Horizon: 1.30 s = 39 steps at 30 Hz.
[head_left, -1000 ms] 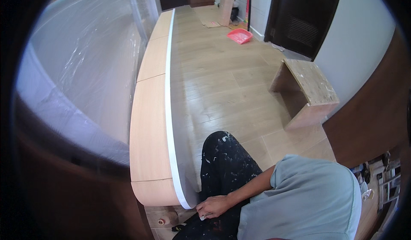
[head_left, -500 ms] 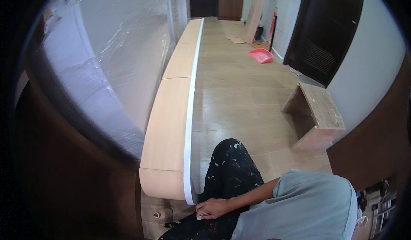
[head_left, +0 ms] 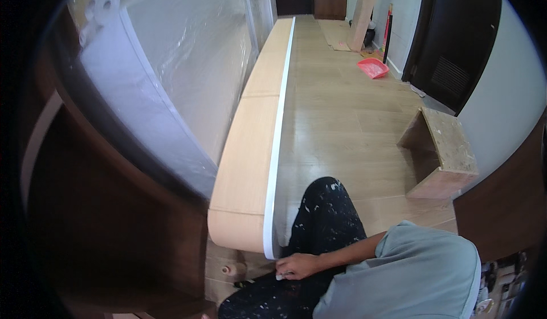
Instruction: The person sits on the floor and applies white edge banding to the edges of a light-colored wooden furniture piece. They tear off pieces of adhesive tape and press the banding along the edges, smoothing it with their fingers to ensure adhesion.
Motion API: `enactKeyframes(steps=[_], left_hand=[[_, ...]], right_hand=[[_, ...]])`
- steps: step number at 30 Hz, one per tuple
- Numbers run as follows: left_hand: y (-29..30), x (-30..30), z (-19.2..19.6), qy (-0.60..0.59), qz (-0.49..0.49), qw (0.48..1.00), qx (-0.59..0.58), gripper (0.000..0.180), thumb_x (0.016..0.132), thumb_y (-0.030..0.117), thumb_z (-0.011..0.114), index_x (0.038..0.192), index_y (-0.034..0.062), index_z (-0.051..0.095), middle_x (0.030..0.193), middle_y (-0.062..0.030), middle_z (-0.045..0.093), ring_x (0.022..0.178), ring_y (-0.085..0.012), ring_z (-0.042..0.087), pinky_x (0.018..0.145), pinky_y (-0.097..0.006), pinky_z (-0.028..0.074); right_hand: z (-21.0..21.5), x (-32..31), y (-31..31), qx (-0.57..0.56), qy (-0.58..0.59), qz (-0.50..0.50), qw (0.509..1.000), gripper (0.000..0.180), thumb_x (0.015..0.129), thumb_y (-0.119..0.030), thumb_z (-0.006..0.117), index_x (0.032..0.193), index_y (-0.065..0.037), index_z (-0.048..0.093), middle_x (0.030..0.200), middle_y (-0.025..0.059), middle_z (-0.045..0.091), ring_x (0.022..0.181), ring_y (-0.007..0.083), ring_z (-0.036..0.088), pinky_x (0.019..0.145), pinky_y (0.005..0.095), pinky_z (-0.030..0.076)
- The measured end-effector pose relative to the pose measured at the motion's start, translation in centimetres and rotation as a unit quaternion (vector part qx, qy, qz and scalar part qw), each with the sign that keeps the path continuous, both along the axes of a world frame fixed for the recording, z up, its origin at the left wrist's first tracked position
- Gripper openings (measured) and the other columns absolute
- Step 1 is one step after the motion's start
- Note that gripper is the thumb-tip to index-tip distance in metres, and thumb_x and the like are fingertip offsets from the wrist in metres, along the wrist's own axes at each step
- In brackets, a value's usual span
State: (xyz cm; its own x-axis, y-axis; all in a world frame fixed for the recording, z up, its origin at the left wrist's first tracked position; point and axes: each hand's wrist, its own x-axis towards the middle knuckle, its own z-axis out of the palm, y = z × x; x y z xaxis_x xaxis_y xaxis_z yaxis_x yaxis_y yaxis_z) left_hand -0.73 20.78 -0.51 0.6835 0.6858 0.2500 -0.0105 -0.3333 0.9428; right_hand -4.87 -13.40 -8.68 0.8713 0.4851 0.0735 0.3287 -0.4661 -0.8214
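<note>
Down at the rounded end of the long pale wooden bench with a white front edge [head_left: 250, 165], one hand [head_left: 297, 266] rests on dark paint-spattered trousers [head_left: 319, 233], its fingers curled loosely around a small white object [head_left: 280, 275] (too small to identify). Which hand it is cannot be told for sure; the arm comes from the right side, out of a grey-green short sleeve [head_left: 410, 273], so it reads as the right one. The other hand is out of view. Just below the bench end, on the floor, lies a small tan roll of tape [head_left: 228, 270]. Behind the bench stands a large panel wrapped in clear plastic sheet [head_left: 171, 74]. Well apart from the bench, across the light wood-plank floor [head_left: 347, 114], sits a rough wooden stool [head_left: 441, 151], and farther along a red plastic dustpan [head_left: 373, 67] lies near a dark door [head_left: 456, 40].
</note>
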Motion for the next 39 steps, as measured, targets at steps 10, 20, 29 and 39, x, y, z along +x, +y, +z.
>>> enactKeyframes(steps=[10,20,29,39], left_hand=[[3.8,1.0,-0.8,0.016,-0.125,0.984,0.125,0.019,0.105,0.012,0.066,0.09,0.0015,0.061,0.083,-0.0035,0.058,0.08,-0.0199,0.052,0.083,-0.039,0.051],[5.7,-4.8,-3.0,0.099,-0.071,0.991,0.063,0.013,0.105,0.008,0.07,0.106,-0.0046,0.07,0.093,-0.0076,0.07,0.085,-0.0156,0.066,0.079,-0.03,0.055],[0.6,-3.1,1.3,0.089,-0.103,0.988,0.074,0.019,0.106,0.015,0.07,0.106,-0.0043,0.072,0.093,-0.01,0.074,0.086,-0.0155,0.068,0.082,-0.031,0.055],[-15.3,-4.8,2.1,0.133,-0.487,0.863,-0.026,0.048,0.084,0.004,0.089,0.129,0.0015,0.073,0.121,-0.0127,0.073,0.11,-0.0227,0.07,0.092,-0.035,0.057]], right_hand=[[0.8,-0.1,-0.1,-0.003,-0.004,-0.022,1.0,0.026,0.096,-0.015,0.068,0.12,-0.004,0.07,0.119,0.0154,0.067,0.11,0.0374,0.069,0.095,0.047,0.058],[1.5,-0.3,-0.1,-0.027,0.007,-0.068,0.997,0.025,0.098,-0.016,0.071,0.12,-0.005,0.075,0.12,0.0127,0.07,0.104,0.0335,0.073,0.09,0.0423,0.061],[3.3,-0.4,-0.2,0.048,0.035,-0.068,0.996,0.024,0.097,-0.009,0.071,0.12,-0.004,0.075,0.116,0.0123,0.07,0.103,0.0314,0.072,0.089,0.0411,0.06],[10.1,-3.3,-0.3,0.204,0.009,-0.192,0.96,0.031,0.094,0.001,0.069,0.125,-0.003,0.076,0.112,0.0154,0.069,0.103,0.0301,0.07,0.09,0.0378,0.056]])
